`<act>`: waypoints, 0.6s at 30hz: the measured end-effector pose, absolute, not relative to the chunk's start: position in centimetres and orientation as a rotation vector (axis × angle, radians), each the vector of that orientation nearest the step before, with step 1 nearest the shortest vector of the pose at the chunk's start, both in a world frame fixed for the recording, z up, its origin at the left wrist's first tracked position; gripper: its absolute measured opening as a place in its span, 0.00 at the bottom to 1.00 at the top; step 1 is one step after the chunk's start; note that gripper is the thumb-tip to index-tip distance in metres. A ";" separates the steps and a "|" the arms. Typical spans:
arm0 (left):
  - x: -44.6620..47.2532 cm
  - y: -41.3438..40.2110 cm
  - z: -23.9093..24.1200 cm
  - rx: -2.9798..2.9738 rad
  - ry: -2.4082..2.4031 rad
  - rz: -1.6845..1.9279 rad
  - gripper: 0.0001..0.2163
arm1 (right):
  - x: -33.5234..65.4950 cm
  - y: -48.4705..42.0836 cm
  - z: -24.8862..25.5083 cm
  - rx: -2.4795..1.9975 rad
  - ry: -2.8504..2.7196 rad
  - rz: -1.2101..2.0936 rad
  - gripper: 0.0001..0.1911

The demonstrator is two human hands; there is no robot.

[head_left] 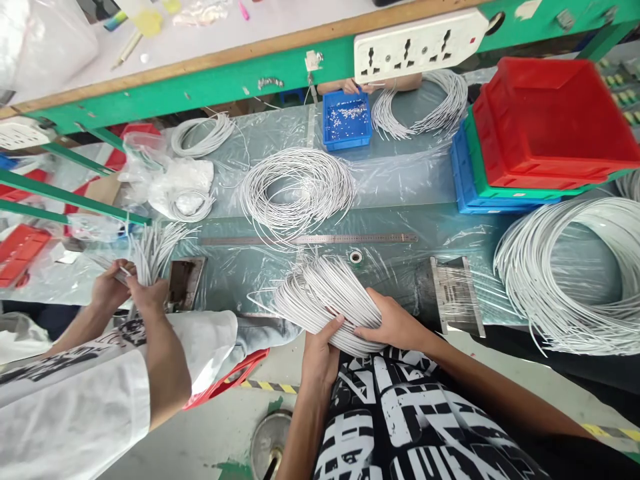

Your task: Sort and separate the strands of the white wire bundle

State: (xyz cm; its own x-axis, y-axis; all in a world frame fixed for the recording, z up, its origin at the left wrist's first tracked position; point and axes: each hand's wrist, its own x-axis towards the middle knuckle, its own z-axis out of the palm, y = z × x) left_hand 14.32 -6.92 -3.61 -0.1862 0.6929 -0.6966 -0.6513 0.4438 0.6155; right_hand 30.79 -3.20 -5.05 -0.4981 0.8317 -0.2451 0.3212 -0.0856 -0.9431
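A thick bundle of white wires [325,297] lies across the table's near edge, and both my hands grip it. My left hand [320,353] is wrapped around the bundle's lower end, thumb on top. Beside it, my right hand [393,323] closes over the same bundle from the right. The wire ends fan out up and to the left above my hands.
A co-worker's hands [127,290] at left hold another white wire bunch. On the plastic-covered table [400,220] lie wire coils [297,190], a large coil [570,273], a steel ruler [310,239], a blue parts tray [347,120], stacked red, green and blue bins [550,127], and a metal comb plate [455,293].
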 end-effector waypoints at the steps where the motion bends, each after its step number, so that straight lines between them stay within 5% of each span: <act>1: 14.3 -6.9 -3.6 0.042 1.281 1.203 0.21 | 30.8 -3.2 -5.0 -1.249 -1.775 1.609 0.17; 12: 14.2 -7.3 -3.8 0.082 1.249 1.214 0.14 | 30.9 -3.6 -5.2 -1.352 -1.712 1.537 0.20; 18: 14.1 -7.2 -3.8 0.081 1.248 1.210 0.19 | 30.6 -3.6 -5.2 -1.280 -1.690 1.603 0.23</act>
State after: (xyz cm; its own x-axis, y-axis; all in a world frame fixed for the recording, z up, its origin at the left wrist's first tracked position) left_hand 14.12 -7.18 -3.81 -0.1657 0.7247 -0.6688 -0.6463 0.4324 0.6287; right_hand 30.62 -3.63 -5.18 -0.4479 0.8578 -0.2521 0.2970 -0.1232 -0.9469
